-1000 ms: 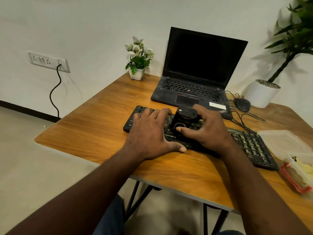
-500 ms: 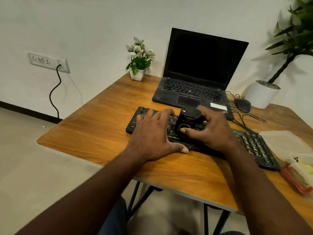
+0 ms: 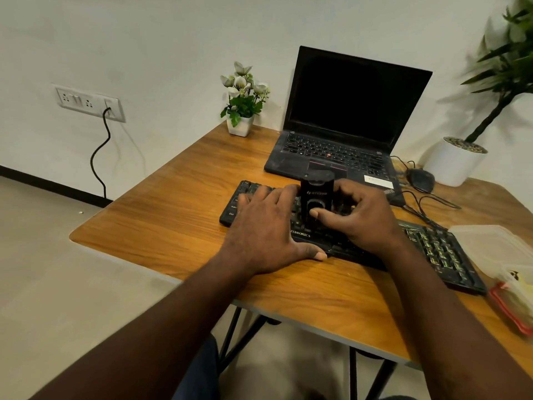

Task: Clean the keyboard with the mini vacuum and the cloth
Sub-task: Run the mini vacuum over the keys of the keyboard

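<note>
Broadly, the wooden table carries everything: an open laptop at the back and, in front of it, the black keyboard, whose long axis runs slantwise from far left to near right. The left hand lies flat on the keyboard's left end, fingers straight and close together over the keys, thumb stretched along the near edge, apparently bracing the board. Just beside it, the right hand curls round the mini vacuum, which stands upright on the keys left of the keyboard's middle, its thumb pressed on the front face by the round button (whether it is switching anything, I cannot tell). Most of the uncovered keys lie to the vacuum's right, along that long axis and on the right hand's own side, so the next sweep probably goes that way. The cloth I cannot pick out; something yellow sits in the clear tub at the right edge.
</note>
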Demonstrator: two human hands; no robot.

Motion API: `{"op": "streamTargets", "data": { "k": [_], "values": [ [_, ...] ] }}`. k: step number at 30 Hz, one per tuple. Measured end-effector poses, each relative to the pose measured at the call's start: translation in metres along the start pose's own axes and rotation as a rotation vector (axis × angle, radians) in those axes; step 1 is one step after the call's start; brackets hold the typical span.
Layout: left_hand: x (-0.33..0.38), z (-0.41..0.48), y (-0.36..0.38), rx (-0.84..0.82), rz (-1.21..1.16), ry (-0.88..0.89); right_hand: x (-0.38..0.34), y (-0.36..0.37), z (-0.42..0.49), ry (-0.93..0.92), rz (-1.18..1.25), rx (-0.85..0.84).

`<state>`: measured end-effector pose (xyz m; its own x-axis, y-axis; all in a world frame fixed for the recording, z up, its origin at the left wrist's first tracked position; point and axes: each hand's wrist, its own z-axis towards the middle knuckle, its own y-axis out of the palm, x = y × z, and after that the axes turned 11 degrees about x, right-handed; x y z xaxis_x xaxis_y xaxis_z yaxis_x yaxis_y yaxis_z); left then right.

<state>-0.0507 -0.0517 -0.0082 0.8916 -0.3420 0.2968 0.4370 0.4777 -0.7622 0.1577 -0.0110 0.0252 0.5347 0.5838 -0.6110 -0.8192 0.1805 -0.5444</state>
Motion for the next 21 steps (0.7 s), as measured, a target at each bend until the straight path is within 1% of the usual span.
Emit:
{"op": "streamTargets", "data": {
  "k": [3, 4, 7, 8, 12, 13, 16, 17, 21],
  "values": [
    [0.0005, 0.0001, -0.0005, -0.008, -0.018, -0.012, -0.0005, 0.0056, 0.0066, -0.004, -0.093, 0.083],
    [0.0006, 0.0001, -0.0006, -0.010, -0.023, -0.016, 0.0001, 0.0062, 0.0072, 0.011, -0.086, 0.077],
    [0.0013, 0.0003, -0.0009, -0.010, -0.032, -0.020, 0.0026, 0.0022, 0.0059, 0.044, -0.011, -0.024],
    [0.0013, 0.0004, -0.0007, -0.010, -0.038, -0.020, 0.0039, 0.0013, 0.0068, 0.051, -0.014, -0.023],
    [0.0009, 0.0006, -0.0005, -0.019, -0.065, -0.024, 0.0034, 0.0041, 0.0089, 0.054, -0.098, 0.087],
    [0.0006, 0.0005, -0.0006, -0.020, -0.066, -0.023, 0.0037, 0.0045, 0.0079, 0.051, -0.085, 0.074],
    [0.0000, 0.0003, 0.0002, -0.016, -0.061, -0.016, 0.0051, 0.0005, 0.0049, 0.066, 0.029, -0.046],
    [0.0000, 0.0004, 0.0000, -0.015, -0.061, -0.016, 0.0058, -0.0003, 0.0056, 0.077, 0.042, -0.049],
    [0.0005, 0.0008, -0.0002, -0.016, -0.063, -0.024, 0.0088, 0.0031, 0.0097, 0.101, -0.112, 0.119]
  ]
}}
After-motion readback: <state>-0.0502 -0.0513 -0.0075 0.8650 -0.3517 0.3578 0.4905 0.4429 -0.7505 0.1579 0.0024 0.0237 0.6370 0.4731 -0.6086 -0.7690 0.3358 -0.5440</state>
